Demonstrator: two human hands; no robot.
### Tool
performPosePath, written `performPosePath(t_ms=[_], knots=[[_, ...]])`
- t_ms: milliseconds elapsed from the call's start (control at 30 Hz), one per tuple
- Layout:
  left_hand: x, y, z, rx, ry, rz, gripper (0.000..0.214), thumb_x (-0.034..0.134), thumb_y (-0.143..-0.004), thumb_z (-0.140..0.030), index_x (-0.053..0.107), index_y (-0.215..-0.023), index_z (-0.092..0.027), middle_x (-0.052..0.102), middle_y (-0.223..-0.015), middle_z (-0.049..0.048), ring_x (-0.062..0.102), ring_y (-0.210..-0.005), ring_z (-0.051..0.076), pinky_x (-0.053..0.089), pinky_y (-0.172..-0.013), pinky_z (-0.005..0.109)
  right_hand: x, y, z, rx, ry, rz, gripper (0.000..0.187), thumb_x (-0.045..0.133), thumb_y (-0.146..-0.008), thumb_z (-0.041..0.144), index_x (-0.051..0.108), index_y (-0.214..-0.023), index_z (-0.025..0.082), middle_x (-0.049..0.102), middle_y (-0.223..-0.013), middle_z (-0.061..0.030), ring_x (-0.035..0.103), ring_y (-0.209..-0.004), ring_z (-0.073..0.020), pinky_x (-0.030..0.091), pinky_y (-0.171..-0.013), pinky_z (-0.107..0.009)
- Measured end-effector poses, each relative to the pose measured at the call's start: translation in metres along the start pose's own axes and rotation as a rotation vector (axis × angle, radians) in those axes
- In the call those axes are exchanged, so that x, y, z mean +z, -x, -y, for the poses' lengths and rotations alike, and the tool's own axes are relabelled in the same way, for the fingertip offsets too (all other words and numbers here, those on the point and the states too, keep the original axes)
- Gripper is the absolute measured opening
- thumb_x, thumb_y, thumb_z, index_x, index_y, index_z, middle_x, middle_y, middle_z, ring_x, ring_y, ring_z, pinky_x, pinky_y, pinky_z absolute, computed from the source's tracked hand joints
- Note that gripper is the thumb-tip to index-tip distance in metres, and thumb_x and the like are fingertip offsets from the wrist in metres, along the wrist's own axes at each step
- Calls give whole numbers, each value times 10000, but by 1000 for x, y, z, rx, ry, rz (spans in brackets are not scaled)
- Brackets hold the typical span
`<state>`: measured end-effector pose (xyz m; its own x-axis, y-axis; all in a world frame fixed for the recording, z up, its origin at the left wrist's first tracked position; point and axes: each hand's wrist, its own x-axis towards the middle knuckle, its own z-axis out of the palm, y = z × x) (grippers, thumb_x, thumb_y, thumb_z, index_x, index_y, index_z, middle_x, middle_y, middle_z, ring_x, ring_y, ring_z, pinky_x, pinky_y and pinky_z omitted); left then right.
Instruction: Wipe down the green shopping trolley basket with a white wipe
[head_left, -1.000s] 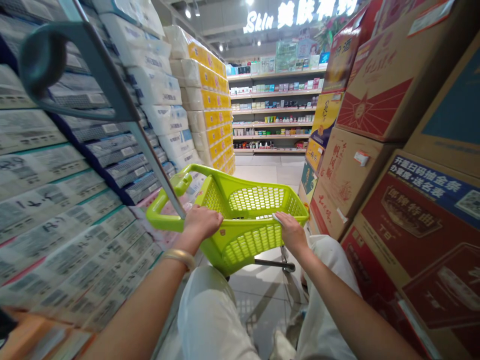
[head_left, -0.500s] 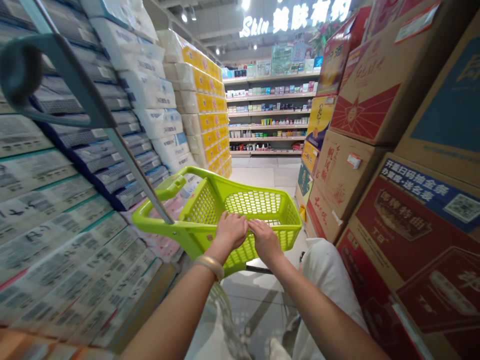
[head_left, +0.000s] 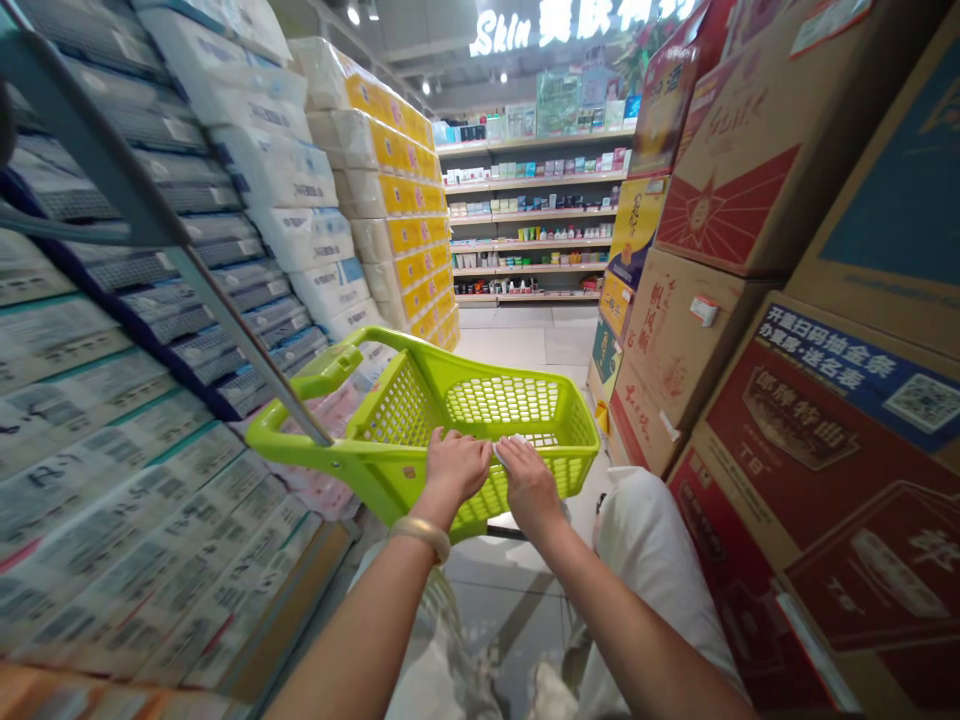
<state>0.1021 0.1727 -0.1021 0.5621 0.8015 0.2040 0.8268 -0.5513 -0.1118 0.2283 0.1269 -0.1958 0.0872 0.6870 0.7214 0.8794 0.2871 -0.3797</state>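
Observation:
A lime-green plastic shopping basket (head_left: 405, 410) with mesh walls and a long handle stands in front of me in the aisle. My left hand (head_left: 454, 465) curls over its near rim, a gold bangle (head_left: 421, 536) on the wrist. My right hand (head_left: 529, 482) lies right beside it on the same rim, pressing a small white cloth (head_left: 511, 442) against the plastic. The two hands almost touch. Nothing shows inside the basket. My knees in white trousers (head_left: 660, 560) are below.
Stacked tissue packs (head_left: 150, 400) and yellow-labelled packs (head_left: 405, 180) wall the left side, crossed by a slanted grey metal bar (head_left: 112, 170). Big cardboard boxes (head_left: 750, 200) line the right. The tiled aisle (head_left: 525, 340) runs ahead to product shelves (head_left: 532, 220).
My right hand slid left along the basket's near rim with the white cloth and now sits beside my left hand, which shifted right. The view turned slightly.

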Motion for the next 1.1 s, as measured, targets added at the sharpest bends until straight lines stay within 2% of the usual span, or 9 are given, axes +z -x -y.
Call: performPosePath(t_ms=[67, 267, 333, 400, 500, 600, 733, 900, 1100], knots=[[0, 2, 3, 3, -1, -1, 475, 335, -988, -361, 762, -840, -218, 760, -961, 81, 628, -970, 274, 304, -981, 504, -6, 4, -5, -13, -10, -6, 477, 419, -856, 18, 656, -1220, 216, 682, -1257, -59, 603, -1216, -187, 436, -1102, -389], [2, 6, 5, -5, 17, -5, 476, 326, -993, -372, 769, -871, -249, 761, -988, 54, 613, -980, 265, 296, -994, 499, -43, 28, -59, 93, 29, -107, 485, 369, -857, 23, 655, -1216, 179, 702, -1208, -104, 625, -1185, -218, 458, -1071, -457], [2, 6, 4, -7, 23, -5, 487, 326, -991, -370, 771, -839, -244, 762, -965, 59, 618, -956, 264, 307, -982, 500, -42, 30, -59, 134, 47, -142, 500, 372, -847, 18, 638, -1241, 171, 698, -1211, -118, 611, -1206, -226, 447, -1080, -476], [2, 4, 3, -3, 26, -3, 492, 331, -987, -372, 770, -813, -236, 763, -945, 68, 624, -932, 267, 322, -962, 501, -32, 28, -46, 142, 52, -148, 501, 386, -843, 17, 636, -1246, 177, 691, -1226, -114, 595, -1229, -231, 437, -1091, -478], [2, 4, 5, 2, 28, -3, 487, 340, -982, -375, 766, -798, -224, 763, -940, 75, 626, -931, 273, 328, -953, 503, -15, 22, -19, 84, 15, -86, 485, 412, -854, 23, 650, -1234, 206, 677, -1262, -85, 582, -1250, -224, 431, -1105, -454], [2, 6, 9, 7, 33, -2, 484, 344, -981, -387, 760, -786, -238, 766, -946, 61, 624, -948, 265, 307, -985, 502, -16, 20, -12, 5, -36, -24, 494, 392, -877, 21, 637, -1259, 216, 659, -1292, -78, 577, -1258, -205, 430, -1109, -437], [3, 9, 14, 16, 44, -1, 489, 337, -985, -407, 765, -804, -254, 768, -955, 49, 622, -967, 261, 281, -1021, 502, -40, 33, -44, -10, -54, -52, 470, 376, -904, 41, 641, -1254, 209, 674, -1266, -87, 603, -1228, -202, 454, -1088, -444], [3, 8, 16, 28, 62, -6, 480, 343, -983, -395, 766, -803, -255, 767, -942, 49, 627, -961, 255, 279, -1025, 501, -69, 51, -86, 96, -57, -146, 428, 396, -908, 81, 664, -1216, 212, 707, -1199, -85, 629, -1190, -221, 500, -1047, -467], [1, 7, 20, 62, 77, -10, 458, 355, -977, -384, 767, -821, -257, 767, -957, 45, 624, -978, 247, 301, -1002, 481, -79, 57, -89, 133, -41, -166, 376, 429, -911, 100, 691, -1159, 207, 730, -1138, -89, 667, -1125, -232, 545, -995, -454]])
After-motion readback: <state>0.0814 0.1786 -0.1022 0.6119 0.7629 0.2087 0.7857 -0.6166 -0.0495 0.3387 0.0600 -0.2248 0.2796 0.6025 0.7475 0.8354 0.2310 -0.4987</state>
